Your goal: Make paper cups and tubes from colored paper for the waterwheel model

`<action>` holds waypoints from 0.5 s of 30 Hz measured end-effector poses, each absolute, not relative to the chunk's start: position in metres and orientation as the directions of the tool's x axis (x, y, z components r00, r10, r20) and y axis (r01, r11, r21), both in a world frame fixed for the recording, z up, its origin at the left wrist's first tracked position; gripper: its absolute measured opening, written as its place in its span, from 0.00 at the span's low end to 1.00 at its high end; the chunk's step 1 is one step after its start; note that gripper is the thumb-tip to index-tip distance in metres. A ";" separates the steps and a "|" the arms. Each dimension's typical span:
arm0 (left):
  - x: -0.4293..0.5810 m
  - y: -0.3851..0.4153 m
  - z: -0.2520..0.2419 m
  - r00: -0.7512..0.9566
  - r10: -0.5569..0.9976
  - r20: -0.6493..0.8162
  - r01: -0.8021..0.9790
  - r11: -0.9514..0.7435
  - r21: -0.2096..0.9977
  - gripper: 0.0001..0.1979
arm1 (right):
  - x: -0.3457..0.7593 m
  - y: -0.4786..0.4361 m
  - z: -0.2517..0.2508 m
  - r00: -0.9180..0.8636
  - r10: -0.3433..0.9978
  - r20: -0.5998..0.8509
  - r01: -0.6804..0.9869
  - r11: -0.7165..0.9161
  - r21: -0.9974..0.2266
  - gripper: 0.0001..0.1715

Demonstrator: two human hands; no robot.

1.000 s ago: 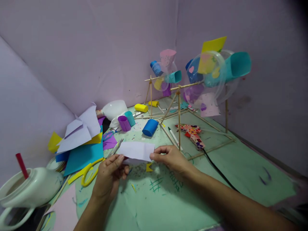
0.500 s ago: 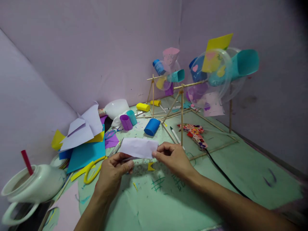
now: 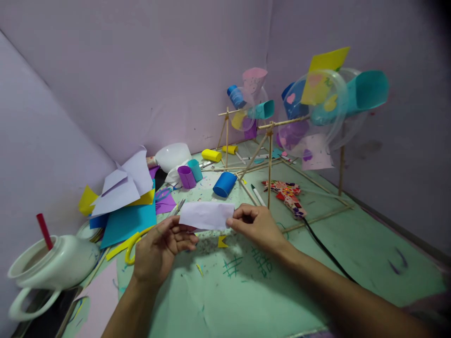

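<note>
A small strip of white paper [image 3: 207, 216] is held up over the table, pinched at its right end between the thumb and fingers of my right hand [image 3: 259, 227]. My left hand [image 3: 162, 246] is at the paper's left end, palm turned up and fingers loosely apart, some of them partly behind the paper. Just beyond my left hand lie scissors with yellow handles [image 3: 131, 249], partly hidden by the hand. Below the paper, a yellow paper scrap [image 3: 222, 241] lies on the green table covering [image 3: 211, 300].
Stick frames carry two wheels with paper cups, the nearer wheel [image 3: 313, 112] at right. A patterned glue gun [image 3: 287, 197] with a black cord lies beneath it. Blue [image 3: 224, 184] and purple paper tubes [image 3: 186, 177] stand behind. Paper sheets [image 3: 123, 192] and a white pot [image 3: 59, 263] are left.
My left hand's fingers have loosened and spread, with more palm showing. My right hand keeps its pinch on the paper. The whole view has shifted slightly.
</note>
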State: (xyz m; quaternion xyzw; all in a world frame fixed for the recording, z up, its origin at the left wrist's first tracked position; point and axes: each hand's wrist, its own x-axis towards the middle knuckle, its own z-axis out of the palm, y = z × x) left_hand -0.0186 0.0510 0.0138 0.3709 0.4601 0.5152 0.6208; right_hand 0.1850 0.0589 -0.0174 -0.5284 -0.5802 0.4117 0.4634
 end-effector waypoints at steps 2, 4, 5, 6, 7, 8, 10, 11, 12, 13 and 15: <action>-0.017 0.049 0.012 0.057 0.989 -0.139 -0.145 0.146 0.979 0.11 | 0.185 0.060 -0.019 -0.026 0.999 0.047 0.209 0.052 -0.976 0.09; -0.015 0.048 0.008 0.041 0.993 -0.110 0.031 0.109 0.994 0.07 | 0.184 0.060 -0.020 -0.042 0.999 0.027 0.218 0.035 -0.975 0.09; -0.014 0.048 0.007 0.028 0.994 -0.104 0.079 0.102 0.992 0.08 | 0.185 0.059 -0.021 -0.047 0.999 0.021 0.231 0.031 -0.973 0.10; -0.014 0.048 0.006 0.010 0.994 -0.105 0.096 0.103 0.990 0.09 | 0.185 0.059 -0.021 -0.050 0.999 0.014 0.245 0.025 -0.969 0.11; -0.013 0.048 0.005 -0.008 0.994 -0.112 0.092 0.113 0.989 0.09 | 0.185 0.059 -0.020 -0.048 0.999 0.008 0.258 0.020 -0.966 0.13; -0.013 0.048 0.005 -0.025 0.992 -0.120 0.078 0.122 0.989 0.10 | 0.186 0.058 -0.020 -0.042 0.999 0.003 0.269 0.014 -0.963 0.15; -0.013 0.048 0.006 -0.051 0.990 -0.132 0.048 0.134 0.990 0.10 | 0.186 0.058 -0.019 -0.031 0.999 -0.011 0.280 -0.002 -0.960 0.19; -0.013 0.048 0.006 -0.054 0.990 -0.133 0.034 0.135 0.990 0.10 | 0.186 0.057 -0.019 -0.027 1.000 -0.016 0.277 -0.008 -0.961 0.20; -0.013 0.048 0.007 -0.047 0.990 -0.134 0.024 0.135 0.991 0.10 | 0.186 0.057 -0.019 -0.024 1.000 -0.019 0.271 -0.012 -0.962 0.21; -0.013 0.047 0.007 -0.033 0.990 -0.134 0.019 0.135 0.991 0.10 | 0.186 0.057 -0.019 -0.022 1.000 -0.019 0.265 -0.012 -0.964 0.22; -0.013 0.047 0.008 0.000 0.990 -0.143 0.017 0.143 0.990 0.09 | 0.185 0.057 -0.019 -0.010 1.000 -0.010 0.262 -0.007 -0.965 0.23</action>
